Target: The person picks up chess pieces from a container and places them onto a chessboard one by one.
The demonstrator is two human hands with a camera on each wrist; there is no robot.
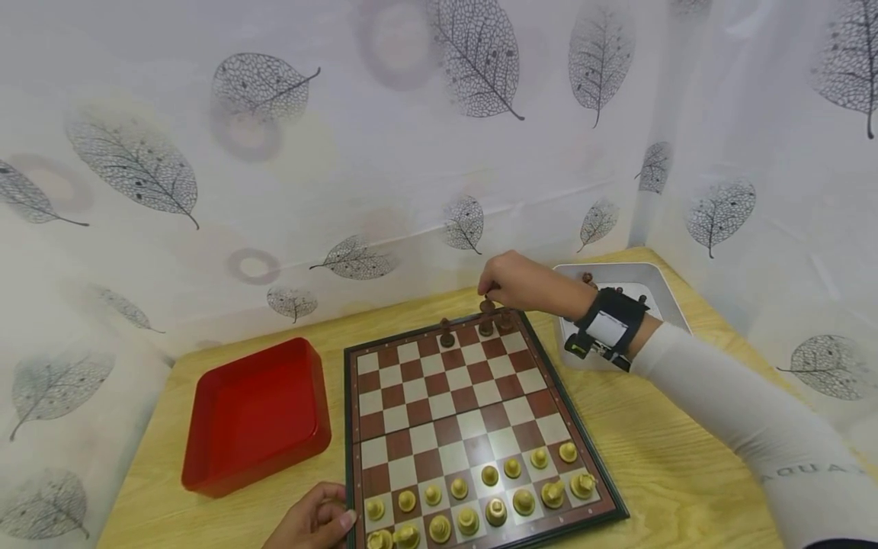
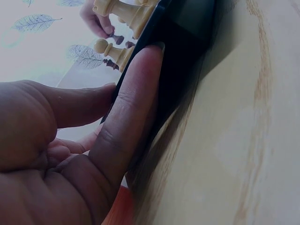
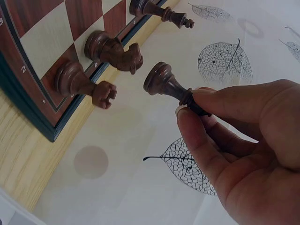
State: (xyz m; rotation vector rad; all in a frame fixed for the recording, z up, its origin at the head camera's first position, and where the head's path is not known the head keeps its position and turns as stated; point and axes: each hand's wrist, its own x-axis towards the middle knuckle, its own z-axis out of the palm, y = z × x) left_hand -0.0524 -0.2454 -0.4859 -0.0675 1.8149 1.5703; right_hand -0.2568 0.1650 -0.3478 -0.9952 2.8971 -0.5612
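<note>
A chessboard (image 1: 453,412) lies on the wooden table. My right hand (image 1: 511,282) pinches a dark chess piece (image 3: 168,86) by its top, just above the board's far right squares. Below it a dark rook (image 3: 82,84) and a dark knight (image 3: 112,49) stand on the far row, with another dark piece (image 1: 447,333) further left. Several light pieces (image 1: 480,496) fill the near rows. My left hand (image 1: 315,522) rests at the board's near left corner, its straight index finger (image 2: 131,108) pressed along the dark rim (image 2: 178,61).
A red tray (image 1: 257,415) sits left of the board. A white tray (image 1: 652,278) with several dark pieces stands behind my right wrist. Leaf-print curtains close in the table at the back and right.
</note>
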